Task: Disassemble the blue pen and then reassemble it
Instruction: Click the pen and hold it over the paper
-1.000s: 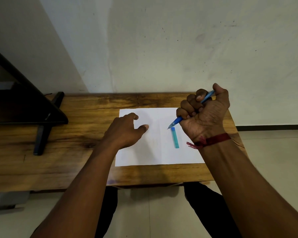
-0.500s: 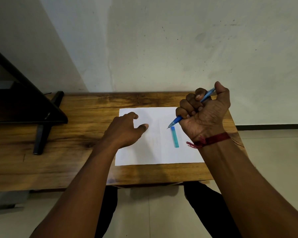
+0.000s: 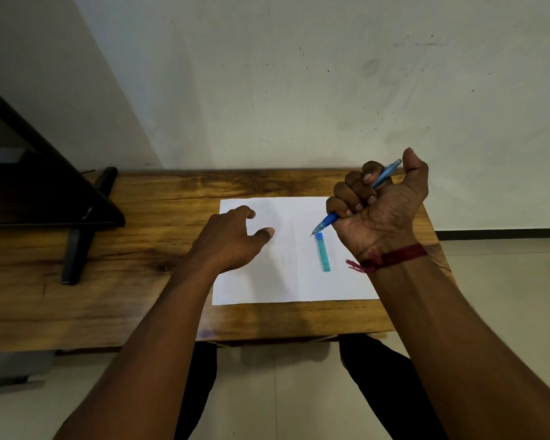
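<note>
Pen [image 3: 329, 218] in right hand [image 3: 382, 208]

Readable text, labels, brands, numbers, signs: none.
- blue pen [image 3: 329, 219], the barrel ends showing either side of the fingers of the right hand [image 3: 381, 211]: no marking legible.
- teal pen piece [image 3: 323, 252], just beside the pen tip, below those fingers: no marking legible.
- paper sheet [image 3: 292, 281]: no writing legible.

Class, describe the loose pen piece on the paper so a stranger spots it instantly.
Find the white sheet on the wooden table. Near its right side, just below the tip of the blue pen, lies a short turquoise tube, paler than the pen and unheld.
</note>
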